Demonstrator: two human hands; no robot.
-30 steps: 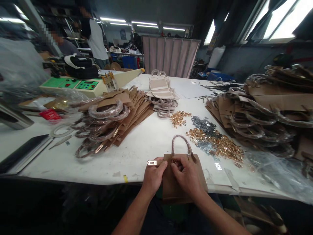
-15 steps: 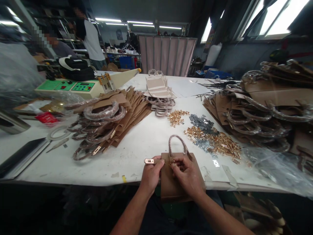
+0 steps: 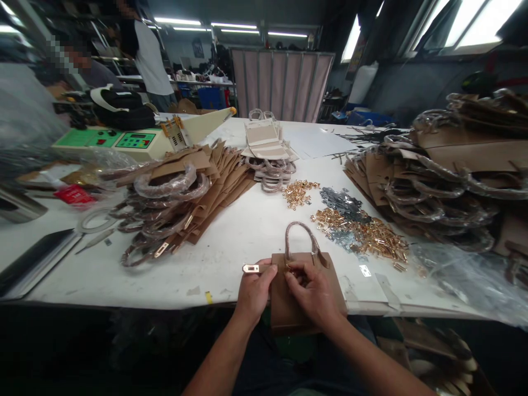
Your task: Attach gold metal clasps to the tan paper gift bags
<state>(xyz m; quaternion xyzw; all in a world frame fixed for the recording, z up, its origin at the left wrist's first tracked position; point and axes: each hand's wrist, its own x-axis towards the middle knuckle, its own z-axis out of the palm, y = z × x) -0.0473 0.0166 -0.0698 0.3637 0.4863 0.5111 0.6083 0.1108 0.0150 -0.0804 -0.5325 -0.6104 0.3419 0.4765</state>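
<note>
Small brown bag [image 3: 307, 297] w/ wrapped loop handle [image 3: 299, 234] sits at near edge of white work table [image 3: 223, 275], bottom end past the edge, toward person. L hand [image 3: 254, 289] clamped on rose-gold metal clasp [image 3: 251, 268], plate sticking out left, hand just beside bag's left edge. R hand [image 3: 312, 291] on bag front by handle base, fingers closed on a small gold bit, mostly hidden, can't tell exact part. Hands close, not touching. Beyond bag: loose gold hardware pile [image 3: 361, 234] w/ grey metal pieces [image 3: 342, 203] mixed in at its far end, smaller gold pile [image 3: 297, 193] further back. Left: stack of brown bag panels [image 3: 206, 187] w/ plastic-wrapped handles [image 3: 165, 184]. Right: bigger stack of panels [image 3: 466, 157]; clear plastic bag [image 3: 457, 269] at table's right. Far end: green-panel machine [image 3: 107, 141]. Co-worker in white tee [image 3: 148, 60] stands in background.
</note>
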